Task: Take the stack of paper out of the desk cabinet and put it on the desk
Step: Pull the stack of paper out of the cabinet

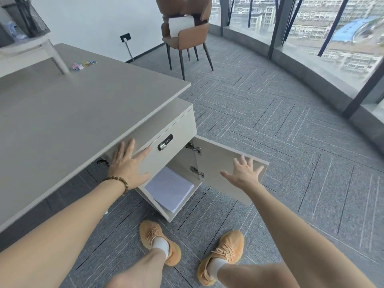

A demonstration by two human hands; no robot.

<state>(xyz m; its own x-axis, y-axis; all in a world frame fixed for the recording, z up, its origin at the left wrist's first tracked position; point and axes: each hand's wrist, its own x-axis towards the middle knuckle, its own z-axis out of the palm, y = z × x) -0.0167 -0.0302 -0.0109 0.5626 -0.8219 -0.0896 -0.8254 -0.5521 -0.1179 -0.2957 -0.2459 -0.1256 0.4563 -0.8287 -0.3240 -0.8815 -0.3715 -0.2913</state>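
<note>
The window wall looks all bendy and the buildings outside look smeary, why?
Head view: the wide-angle lens bows the window wall near the frame's edge; the buildings outside look smeared and hazy; daylight from the glass lights the room evenly, leaving the stack of paper in the cabinet clearly visible.

Brown chair point(185, 36) on grey carpet point(270, 125) nr windows point(332, 28).

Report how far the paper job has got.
Done: the cabinet door is open, exposing the paper. In hand: nothing; the left hand lies against the drawer front, the right hand is spread by the door. Left: lifting the paper onto the desk.
</note>
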